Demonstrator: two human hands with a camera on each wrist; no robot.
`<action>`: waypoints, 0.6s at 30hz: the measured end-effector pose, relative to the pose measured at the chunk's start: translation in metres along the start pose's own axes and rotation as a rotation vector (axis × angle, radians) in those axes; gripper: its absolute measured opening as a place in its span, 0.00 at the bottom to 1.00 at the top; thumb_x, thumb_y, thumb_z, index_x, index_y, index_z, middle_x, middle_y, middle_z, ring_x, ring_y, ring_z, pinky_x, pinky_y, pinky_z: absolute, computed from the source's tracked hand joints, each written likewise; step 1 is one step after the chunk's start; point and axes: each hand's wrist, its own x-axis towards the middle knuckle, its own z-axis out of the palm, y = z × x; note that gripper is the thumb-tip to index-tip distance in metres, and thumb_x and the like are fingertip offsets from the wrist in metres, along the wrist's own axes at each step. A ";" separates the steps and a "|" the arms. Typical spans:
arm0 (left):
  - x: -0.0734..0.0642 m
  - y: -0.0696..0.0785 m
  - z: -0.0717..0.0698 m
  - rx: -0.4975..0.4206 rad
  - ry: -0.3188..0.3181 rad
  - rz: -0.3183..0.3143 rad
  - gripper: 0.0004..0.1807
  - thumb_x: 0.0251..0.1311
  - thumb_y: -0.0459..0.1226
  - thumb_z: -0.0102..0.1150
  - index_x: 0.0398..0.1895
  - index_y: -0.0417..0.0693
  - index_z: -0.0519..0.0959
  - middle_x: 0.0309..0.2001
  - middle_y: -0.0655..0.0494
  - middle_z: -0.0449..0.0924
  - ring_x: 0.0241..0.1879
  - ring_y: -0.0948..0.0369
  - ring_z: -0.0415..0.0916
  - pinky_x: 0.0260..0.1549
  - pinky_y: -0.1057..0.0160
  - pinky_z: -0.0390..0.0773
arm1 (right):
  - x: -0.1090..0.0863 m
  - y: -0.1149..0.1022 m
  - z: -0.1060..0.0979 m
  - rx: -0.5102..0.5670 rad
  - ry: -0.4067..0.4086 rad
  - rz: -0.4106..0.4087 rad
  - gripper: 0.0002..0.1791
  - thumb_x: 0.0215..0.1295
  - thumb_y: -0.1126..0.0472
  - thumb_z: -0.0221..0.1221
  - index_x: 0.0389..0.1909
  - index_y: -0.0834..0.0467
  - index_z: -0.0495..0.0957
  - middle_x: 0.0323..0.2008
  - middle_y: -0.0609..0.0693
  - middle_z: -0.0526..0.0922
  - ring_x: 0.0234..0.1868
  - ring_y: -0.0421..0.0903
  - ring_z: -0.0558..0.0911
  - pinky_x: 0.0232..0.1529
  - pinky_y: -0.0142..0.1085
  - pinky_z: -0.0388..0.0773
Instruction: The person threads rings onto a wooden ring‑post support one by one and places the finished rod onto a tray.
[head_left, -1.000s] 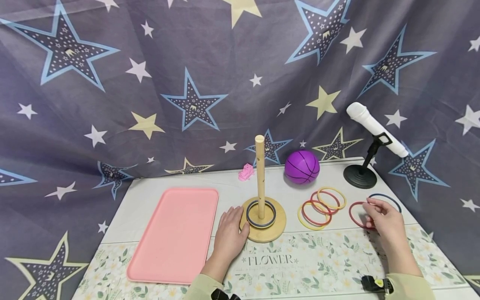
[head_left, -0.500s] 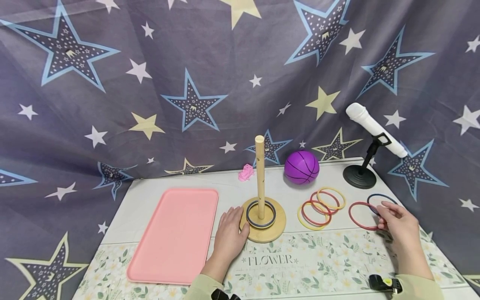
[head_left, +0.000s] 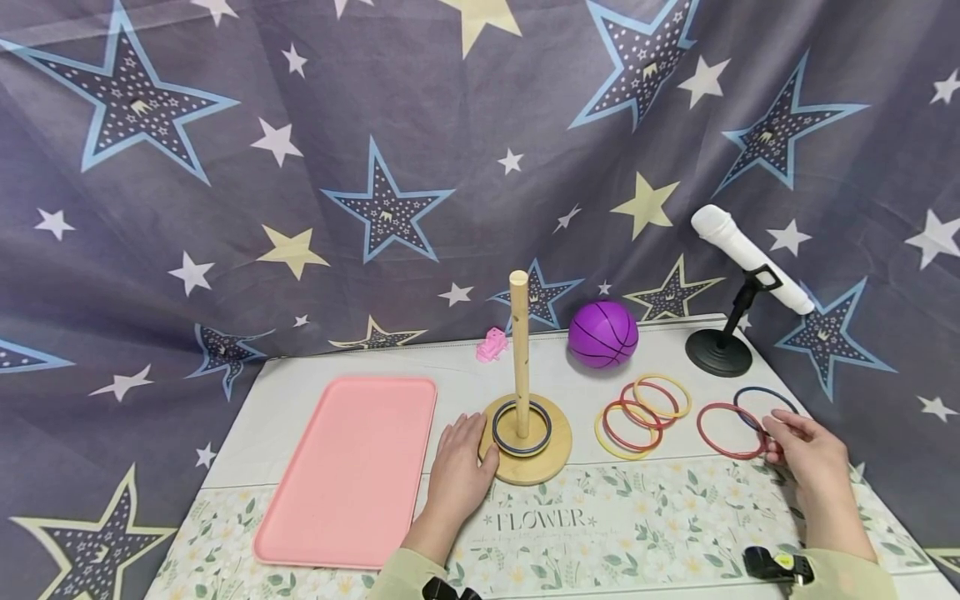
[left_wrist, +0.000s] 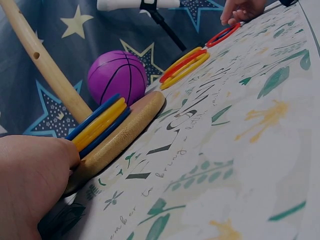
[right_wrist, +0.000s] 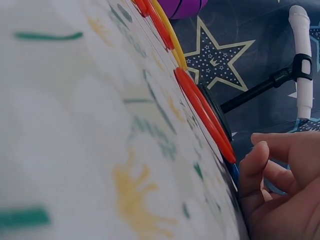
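Red ring and blue ring lie just left and far of the right hand, its fingers bent, grip unclear; the left hand, fingers extended, touches the wooden base.

Red ring, blue ring, black-lined purple ball

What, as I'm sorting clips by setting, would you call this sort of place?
Probably a makeshift play corner: a star-patterned cloth hangs behind a wooden ring-toss stand and a purple toy basketball.
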 end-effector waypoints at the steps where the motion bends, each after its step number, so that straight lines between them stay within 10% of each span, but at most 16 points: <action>1: 0.000 0.000 0.000 0.000 -0.001 0.000 0.32 0.74 0.39 0.65 0.76 0.33 0.75 0.75 0.37 0.76 0.81 0.40 0.65 0.83 0.38 0.55 | 0.001 0.001 0.000 -0.021 -0.004 -0.006 0.29 0.81 0.58 0.64 0.75 0.66 0.70 0.28 0.41 0.81 0.25 0.38 0.80 0.23 0.32 0.84; 18: 0.000 -0.002 0.001 0.002 -0.001 -0.001 0.32 0.74 0.40 0.64 0.76 0.33 0.75 0.75 0.37 0.76 0.80 0.40 0.65 0.83 0.38 0.55 | 0.000 0.005 0.003 -0.337 -0.064 -0.147 0.28 0.82 0.58 0.60 0.73 0.72 0.73 0.27 0.46 0.82 0.24 0.41 0.80 0.23 0.34 0.82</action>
